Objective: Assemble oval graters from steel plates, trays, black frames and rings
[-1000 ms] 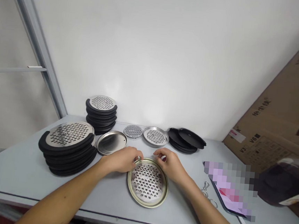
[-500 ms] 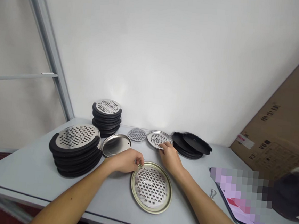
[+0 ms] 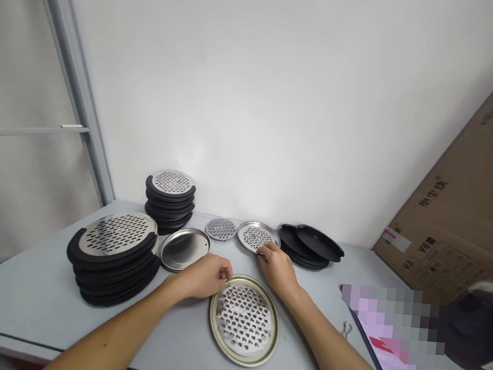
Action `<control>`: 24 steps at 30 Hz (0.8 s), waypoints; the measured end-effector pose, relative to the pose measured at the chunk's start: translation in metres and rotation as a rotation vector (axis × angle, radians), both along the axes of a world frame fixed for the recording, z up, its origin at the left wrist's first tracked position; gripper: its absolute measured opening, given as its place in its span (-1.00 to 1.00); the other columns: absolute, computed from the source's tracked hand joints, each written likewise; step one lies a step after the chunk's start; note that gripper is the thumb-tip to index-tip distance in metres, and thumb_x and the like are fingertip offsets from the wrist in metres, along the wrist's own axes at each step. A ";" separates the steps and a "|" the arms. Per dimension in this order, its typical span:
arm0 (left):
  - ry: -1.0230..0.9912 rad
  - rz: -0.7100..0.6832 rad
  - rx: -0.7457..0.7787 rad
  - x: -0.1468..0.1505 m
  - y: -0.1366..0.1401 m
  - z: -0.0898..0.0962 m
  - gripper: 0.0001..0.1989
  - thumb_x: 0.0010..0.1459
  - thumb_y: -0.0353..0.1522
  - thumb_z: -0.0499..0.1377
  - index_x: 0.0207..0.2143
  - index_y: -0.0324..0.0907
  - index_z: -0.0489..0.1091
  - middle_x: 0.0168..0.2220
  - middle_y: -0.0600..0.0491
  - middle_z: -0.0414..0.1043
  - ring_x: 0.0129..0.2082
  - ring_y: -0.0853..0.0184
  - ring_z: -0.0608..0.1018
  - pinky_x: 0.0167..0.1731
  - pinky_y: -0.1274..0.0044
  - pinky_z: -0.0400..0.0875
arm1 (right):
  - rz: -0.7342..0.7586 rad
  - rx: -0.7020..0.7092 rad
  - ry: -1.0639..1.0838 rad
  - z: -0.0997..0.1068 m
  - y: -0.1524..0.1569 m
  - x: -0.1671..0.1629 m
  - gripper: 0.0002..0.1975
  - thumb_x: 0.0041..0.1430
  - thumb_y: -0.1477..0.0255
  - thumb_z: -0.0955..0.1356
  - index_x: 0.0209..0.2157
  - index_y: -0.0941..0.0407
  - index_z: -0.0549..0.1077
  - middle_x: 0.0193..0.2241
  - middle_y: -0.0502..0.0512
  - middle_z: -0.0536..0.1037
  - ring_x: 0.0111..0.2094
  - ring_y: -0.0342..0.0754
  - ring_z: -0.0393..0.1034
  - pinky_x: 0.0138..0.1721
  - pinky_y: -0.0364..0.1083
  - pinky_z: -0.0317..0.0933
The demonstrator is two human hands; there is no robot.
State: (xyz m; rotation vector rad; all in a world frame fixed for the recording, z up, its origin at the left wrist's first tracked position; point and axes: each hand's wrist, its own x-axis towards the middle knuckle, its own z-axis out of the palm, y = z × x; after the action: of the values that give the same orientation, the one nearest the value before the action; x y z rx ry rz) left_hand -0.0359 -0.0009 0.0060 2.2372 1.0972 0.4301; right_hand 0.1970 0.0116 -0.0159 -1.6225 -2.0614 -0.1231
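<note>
A round gold-rimmed tray point(image 3: 272, 340) lies near the table's front, with a perforated grater disc point(image 3: 245, 320) inside it. My left hand point(image 3: 204, 276) is at the tray's upper left rim, its fingers curled and pinched together against the edge. Farther back is a silver-rimmed round tray point(image 3: 243, 243) holding another perforated disc point(image 3: 254, 236). My right hand point(image 3: 280, 268) reaches to its near edge, fingertips closed on the rim. Part of that rim is hidden by the fingers. Left of it lie a loose perforated disc point(image 3: 221, 229) and a shiny plain round tray point(image 3: 184, 248).
Two stacks of black holders, one large point(image 3: 113, 271) and one smaller point(image 3: 169, 204), stand at left, topped with slotted discs. Black oval trays point(image 3: 319, 243) lie at back right. A tablet point(image 3: 382, 341), a small metal clip point(image 3: 346, 329) and a cardboard box point(image 3: 456, 197) are at right.
The camera view has tilted slightly, so everything appears a little lower and farther left. Both hands stay at the same trays, with hardly any movement.
</note>
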 end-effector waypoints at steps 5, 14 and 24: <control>-0.006 0.011 -0.004 0.001 0.000 -0.001 -0.75 -0.04 -0.46 0.09 -0.31 -0.21 0.51 -0.38 0.06 0.53 -0.41 0.37 0.51 -0.42 0.61 0.30 | 0.023 0.041 0.014 0.003 0.003 0.002 -0.76 0.24 0.53 0.27 -0.33 0.08 0.58 -0.28 0.07 0.58 -0.29 -0.07 0.46 -0.28 -0.18 0.20; -0.009 0.036 0.027 0.000 0.003 -0.001 -0.75 -0.03 -0.48 0.08 -0.32 -0.21 0.52 -0.37 0.05 0.54 -0.41 0.35 0.51 -0.42 0.59 0.30 | 0.121 0.205 0.217 0.025 -0.013 0.002 -0.81 0.26 0.46 0.26 -0.27 0.12 0.53 -0.29 0.13 0.57 -0.33 -0.03 0.43 -0.24 -0.11 0.24; -0.076 0.076 0.022 -0.004 0.007 -0.004 -0.84 0.06 -0.44 0.08 -0.32 -0.20 0.45 -0.35 0.05 0.52 -0.36 0.33 0.52 -0.35 0.56 0.34 | 0.133 0.036 0.913 0.056 -0.038 0.028 -0.71 0.09 0.21 0.41 -0.28 0.16 0.50 -0.42 0.08 0.52 -0.46 -0.10 0.32 -0.42 -0.12 0.20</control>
State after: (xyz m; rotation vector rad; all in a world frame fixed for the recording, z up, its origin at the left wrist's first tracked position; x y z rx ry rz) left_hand -0.0403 0.0059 0.0021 2.1851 1.1462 0.5568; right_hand 0.2248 -0.0268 0.0397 -1.1748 -1.4167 0.5286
